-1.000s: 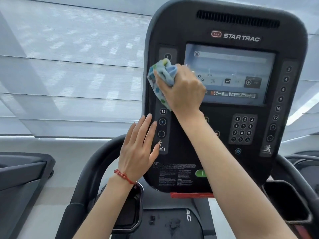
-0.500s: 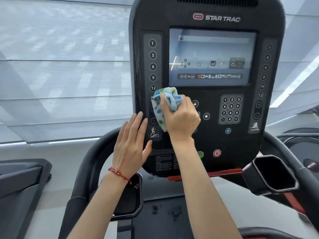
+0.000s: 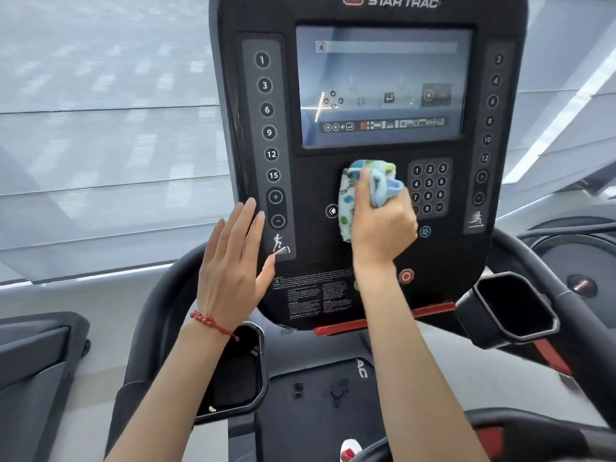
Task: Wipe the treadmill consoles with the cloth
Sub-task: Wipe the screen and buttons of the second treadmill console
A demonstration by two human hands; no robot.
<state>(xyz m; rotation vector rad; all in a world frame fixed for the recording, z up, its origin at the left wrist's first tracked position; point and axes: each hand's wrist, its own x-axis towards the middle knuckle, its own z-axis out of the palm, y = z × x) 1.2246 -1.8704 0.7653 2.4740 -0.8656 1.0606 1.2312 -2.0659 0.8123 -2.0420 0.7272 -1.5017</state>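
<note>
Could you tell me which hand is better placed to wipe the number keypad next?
The right hand, probably: it already grips the cloth right beside the keypad. The left hand is open at the console's left edge, holding nothing.

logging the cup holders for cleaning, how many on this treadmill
2: one cup holder at lower left under the left hand, one at right beside the console. None looks hidden.

Cloth [image 3: 353, 201] against black console [image 3: 310, 181]

Head cam, fwd-down, close on console [image 3: 366, 228]
</note>
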